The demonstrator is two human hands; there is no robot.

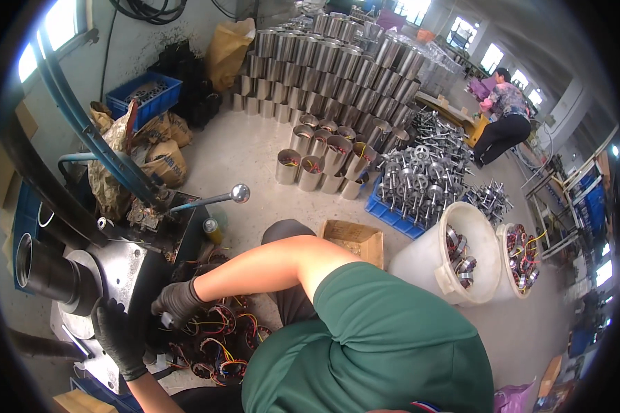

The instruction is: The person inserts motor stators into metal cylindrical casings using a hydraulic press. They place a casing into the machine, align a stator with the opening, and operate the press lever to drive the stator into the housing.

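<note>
My left hand [122, 339], in a black glove, lies with its fingers stretched out against the base of a dark metal cylinder [52, 275]. The cylinder leans on a round plate above the machine's flat metal bed [120, 272]. Close by, my right hand [178, 303], also gloved in black, is curled over the edge of the bed. A small silvery end shows at its fingers; the rest is hidden. Below and beside this hand lie several motor stators [222, 320] with red, yellow and blue wires. A short metal rod [78, 341] rests on the bed near my left hand.
A blue lever with a ball knob [240, 193] juts out from the machine. A can [212, 230] and a cardboard box [353, 242] stand on the floor. Beyond are stacked metal cylinders [324, 62], rotors [427, 172] and a white bucket [448, 255]. Another person [506, 110] bends over far right.
</note>
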